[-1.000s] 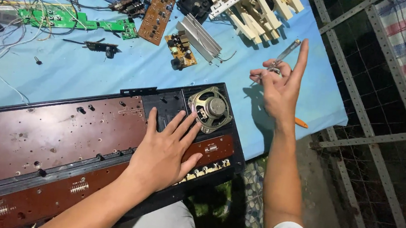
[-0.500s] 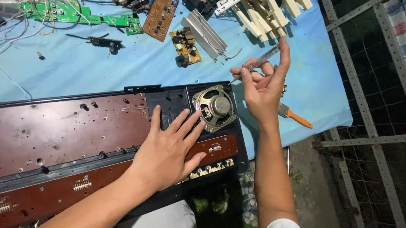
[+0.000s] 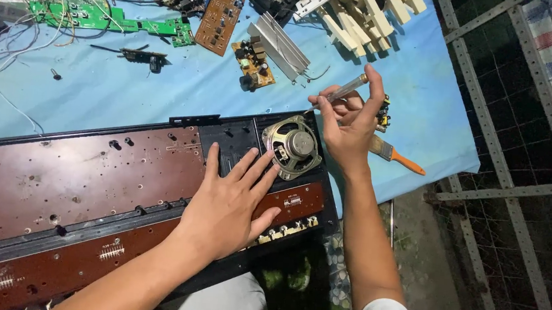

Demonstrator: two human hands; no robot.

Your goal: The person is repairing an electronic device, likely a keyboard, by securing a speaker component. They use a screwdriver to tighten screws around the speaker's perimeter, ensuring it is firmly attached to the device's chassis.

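Note:
My left hand (image 3: 232, 201) lies flat with fingers spread on the opened black keyboard casing (image 3: 179, 128), across its brown circuit boards (image 3: 77, 179). The fingertips reach close to a round speaker (image 3: 292, 146) set in the casing's right end. My right hand (image 3: 351, 118) hovers just right of the speaker and pinches a clear-handled screwdriver (image 3: 343, 91), its tip pointing left and down.
On the blue table cover (image 3: 163, 87) lie a green circuit board (image 3: 103, 18), a brown circuit board (image 3: 224, 10), a small board with a finned heatsink (image 3: 268, 49), white keyboard keys (image 3: 359, 11), loose wires and an orange-handled brush (image 3: 399, 157). A metal grid fence (image 3: 518, 161) stands to the right.
My right hand has moved left and down with the screwdriver, from over the blue cover to just beside the speaker. My left hand has stayed flat on the casing.

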